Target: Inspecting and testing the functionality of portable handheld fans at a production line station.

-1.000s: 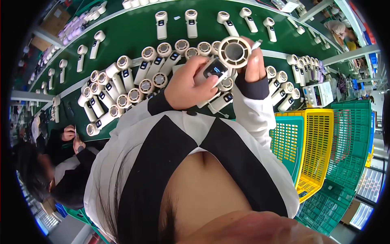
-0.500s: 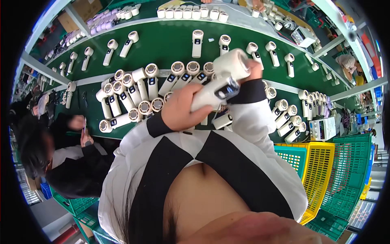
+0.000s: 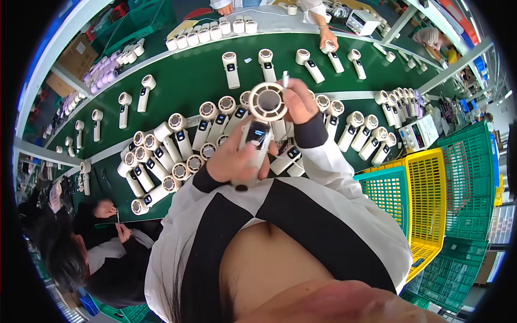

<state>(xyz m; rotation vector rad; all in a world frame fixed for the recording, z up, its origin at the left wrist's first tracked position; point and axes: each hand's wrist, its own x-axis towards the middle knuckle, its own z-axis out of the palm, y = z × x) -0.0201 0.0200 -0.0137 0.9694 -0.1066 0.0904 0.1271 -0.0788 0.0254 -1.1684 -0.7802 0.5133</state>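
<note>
A cream handheld fan (image 3: 267, 102) is upright in front of my chest, its round grille facing up and its small screen lit blue. My left hand (image 3: 235, 160) wraps the handle (image 3: 257, 153), thumb near the screen. My right hand (image 3: 300, 101) is closed beside the fan's head, with a pale cable plug (image 3: 286, 79) with a metal-looking tip sticking up from its fingers. Whether those fingers also touch the fan's rim I cannot tell. Behind and beside my hands, several more cream fans (image 3: 183, 141) lie in rows on the green work surface.
A green conveyor belt (image 3: 199, 81) with spaced fans runs beyond. A person's hand (image 3: 328, 39) touches a fan across it. At left another person's hands (image 3: 123, 232) hold a small thin thing. Yellow crate (image 3: 428, 199) and green crates (image 3: 466, 177) stand right, below a metering box (image 3: 419, 134).
The fan has turned upright, its grille and lit screen now facing me. My right hand has shifted, and a plug shows in its fingers. A far person's hand has reached a belt fan.
</note>
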